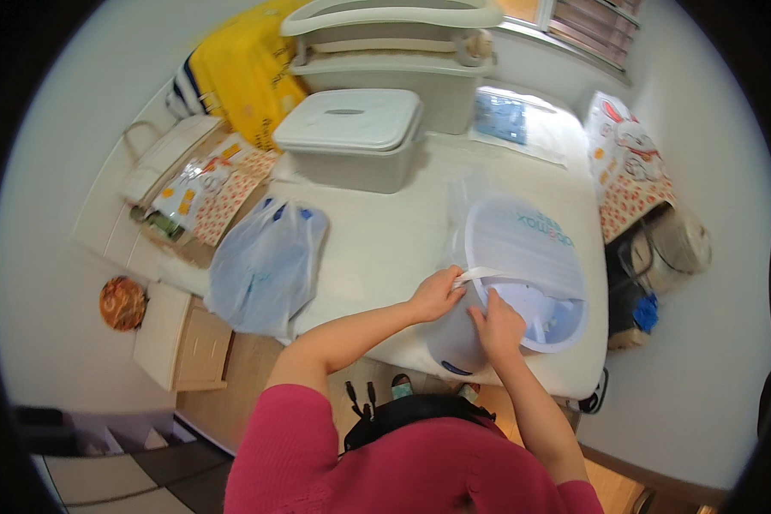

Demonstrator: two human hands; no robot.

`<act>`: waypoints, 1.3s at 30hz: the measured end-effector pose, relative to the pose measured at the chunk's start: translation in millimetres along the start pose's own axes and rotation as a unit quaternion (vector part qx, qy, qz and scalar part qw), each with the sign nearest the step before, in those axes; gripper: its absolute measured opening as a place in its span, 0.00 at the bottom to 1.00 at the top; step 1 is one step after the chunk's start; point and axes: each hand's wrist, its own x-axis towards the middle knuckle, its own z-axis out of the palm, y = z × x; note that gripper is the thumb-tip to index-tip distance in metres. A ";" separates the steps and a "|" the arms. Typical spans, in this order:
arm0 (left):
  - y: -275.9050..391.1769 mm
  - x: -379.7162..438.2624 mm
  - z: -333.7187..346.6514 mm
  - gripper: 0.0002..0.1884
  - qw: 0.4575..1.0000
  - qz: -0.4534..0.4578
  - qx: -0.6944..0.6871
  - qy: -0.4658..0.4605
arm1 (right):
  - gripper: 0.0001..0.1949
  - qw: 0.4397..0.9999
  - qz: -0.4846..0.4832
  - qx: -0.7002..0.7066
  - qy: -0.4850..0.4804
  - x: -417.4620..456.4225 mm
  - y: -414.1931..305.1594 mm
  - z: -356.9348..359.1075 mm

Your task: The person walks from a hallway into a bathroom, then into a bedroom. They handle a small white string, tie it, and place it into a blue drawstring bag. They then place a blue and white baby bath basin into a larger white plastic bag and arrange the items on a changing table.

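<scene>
A pale plastic tub (560, 334) stands at the right front of the white-covered table, a translucent plastic bag (520, 241) drawn over part of its opening. My left hand (438, 293) grips a white strap-like gathered edge of the bag at the tub's left rim. Close by on the right, my right hand (498, 324) lies at the near rim with thumb and fingers parted; whether it pinches any of the rim or film cannot be told. Small pale pieces show inside the tub. A second bagged bluish item (266, 270) lies at the table's left front.
A lidded grey storage box (353, 167) sits mid-back, before a larger grey tub-like item (450, 96). Packages (218, 186) and yellow fabric (247, 70) are on the left. A flat plastic packet (520, 122) lies back right. A rabbit-print bag (629, 160) stands beyond the right edge.
</scene>
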 end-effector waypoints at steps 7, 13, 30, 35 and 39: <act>-46.3 -24.2 -14.8 0.09 0.978 -0.110 -0.174 -0.021 | 0.22 0.987 -0.133 -0.086 0.039 -20.5 22.0 1.5; -11.2 -30.5 -8.4 0.12 0.995 -0.058 -0.080 -0.009 | 0.21 0.991 -0.085 -0.089 0.043 -5.7 23.7 8.9; -12.3 -18.0 -27.3 0.09 0.984 -0.050 0.122 -0.117 | 0.17 0.994 -0.096 0.052 0.034 -6.2 34.7 -4.4; -9.6 -6.5 -38.7 0.11 0.979 -0.046 0.146 -0.137 | 0.17 0.934 0.158 0.178 0.266 -28.9 123.9 -23.0; -19.9 -5.6 -25.0 0.10 0.984 -0.046 0.119 -0.124 | 0.16 0.912 0.343 0.145 0.170 -51.1 220.7 27.1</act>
